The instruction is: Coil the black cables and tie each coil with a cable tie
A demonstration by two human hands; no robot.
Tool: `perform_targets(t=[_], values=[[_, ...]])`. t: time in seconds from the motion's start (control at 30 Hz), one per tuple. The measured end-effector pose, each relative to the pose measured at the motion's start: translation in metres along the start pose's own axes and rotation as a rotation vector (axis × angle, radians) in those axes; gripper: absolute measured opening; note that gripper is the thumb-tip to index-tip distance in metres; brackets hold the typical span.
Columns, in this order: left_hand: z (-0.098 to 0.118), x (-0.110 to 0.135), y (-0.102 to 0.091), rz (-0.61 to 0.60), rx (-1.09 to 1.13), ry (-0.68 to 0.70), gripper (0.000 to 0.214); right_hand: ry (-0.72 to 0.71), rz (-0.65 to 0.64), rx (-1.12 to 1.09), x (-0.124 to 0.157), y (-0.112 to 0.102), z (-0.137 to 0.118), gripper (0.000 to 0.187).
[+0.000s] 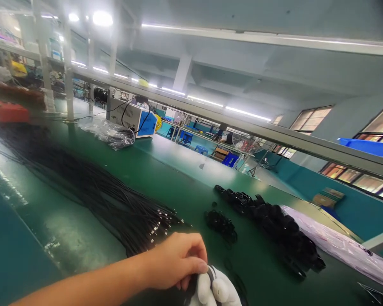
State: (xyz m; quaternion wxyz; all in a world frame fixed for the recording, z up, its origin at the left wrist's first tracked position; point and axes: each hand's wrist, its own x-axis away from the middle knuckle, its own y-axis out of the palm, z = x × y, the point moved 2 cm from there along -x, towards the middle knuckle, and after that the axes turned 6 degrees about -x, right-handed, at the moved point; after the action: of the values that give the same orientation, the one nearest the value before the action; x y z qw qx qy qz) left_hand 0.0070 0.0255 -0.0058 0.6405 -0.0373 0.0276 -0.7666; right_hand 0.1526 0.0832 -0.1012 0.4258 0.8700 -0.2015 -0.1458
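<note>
Cable bundle lies left on conveyor table; connector pile right; machine box behind; plastic sheet far right.

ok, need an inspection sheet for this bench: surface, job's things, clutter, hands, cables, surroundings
Surface: green bench top, glossy.
Job's things: black cable pinched between both hands; pile of black parts; smaller clump.
Clutter: plastic bag; clear sheet.
Hands: left hand bare, closed on the cable; right hand in white glove, mostly cut off.
Cables: long bundle of black cables, metal tips at near end.
Surroundings: blue-fronted machine, overhead rail, fan.
</note>
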Motion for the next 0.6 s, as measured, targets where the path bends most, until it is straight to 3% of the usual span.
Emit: perform_targets(t=[0.13,0.33,0.4,0.5,0.6], values=[[0.001,0.003,0.001,0.043,0.004,0.011,0.003,0.043,-0.018,-0.013,-0.002,0.003,0.002,0.032],[0.016,0.008,-0.007,-0.055,-0.118,-0.002,0.013,0.051,-0.011,-0.03,-0.001,0.007,0.004,0.041],[0.025,0.011,-0.008,-0.032,-0.315,0.029,0.015,0.079,-0.017,-0.048,-0.002,0.016,0.004,0.04],[0.031,0.021,-0.006,0.114,-0.816,0.134,0.015,0.263,-0.101,-0.011,-0.005,0.043,-0.002,0.037],[0.009,0.05,-0.01,0.312,-1.214,0.319,0.02,0.342,-0.175,0.109,-0.008,0.074,-0.016,0.036]])
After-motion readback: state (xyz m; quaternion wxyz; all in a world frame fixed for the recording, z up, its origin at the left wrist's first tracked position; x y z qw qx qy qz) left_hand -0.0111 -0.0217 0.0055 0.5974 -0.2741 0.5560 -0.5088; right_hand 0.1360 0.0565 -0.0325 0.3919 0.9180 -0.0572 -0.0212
